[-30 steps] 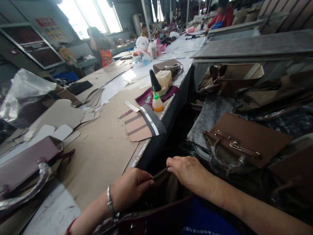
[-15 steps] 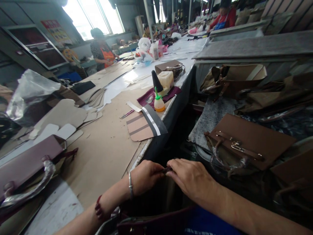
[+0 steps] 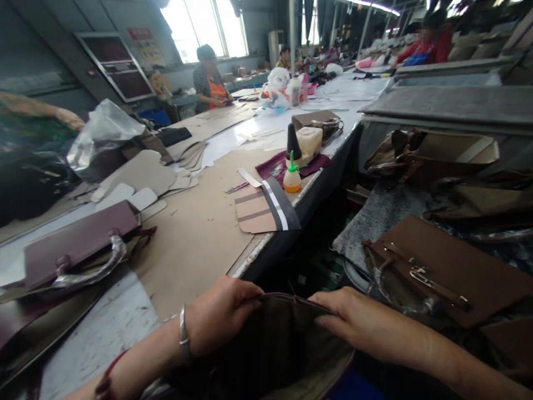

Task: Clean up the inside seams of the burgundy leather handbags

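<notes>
A handbag (image 3: 316, 361) with a dark maroon edge and an olive-brown lining lies low in front of me, its mouth spread apart. My left hand (image 3: 222, 319) pinches the rim on the left, thumb and fingers closed on it. On the other side my right hand (image 3: 353, 316) grips the same rim, fingers over the edge. A loose thread stands up from the rim between both hands. The lower part of the bag is dark and partly out of frame. Beyond my hands, at the table edge, lies a striped tan and grey flat piece (image 3: 266, 208).
A green-capped bottle (image 3: 292, 178) stands by a black cone-topped bottle (image 3: 293, 141) on the worktable (image 3: 200, 233). A mauve handbag (image 3: 83, 239) sits at left, a brown handbag (image 3: 441, 266) at right. Cut pieces lie about. Other people work farther back.
My hands have moved apart along the rim, and the bag's mouth has opened with its lining showing. The view has turned a little left.
</notes>
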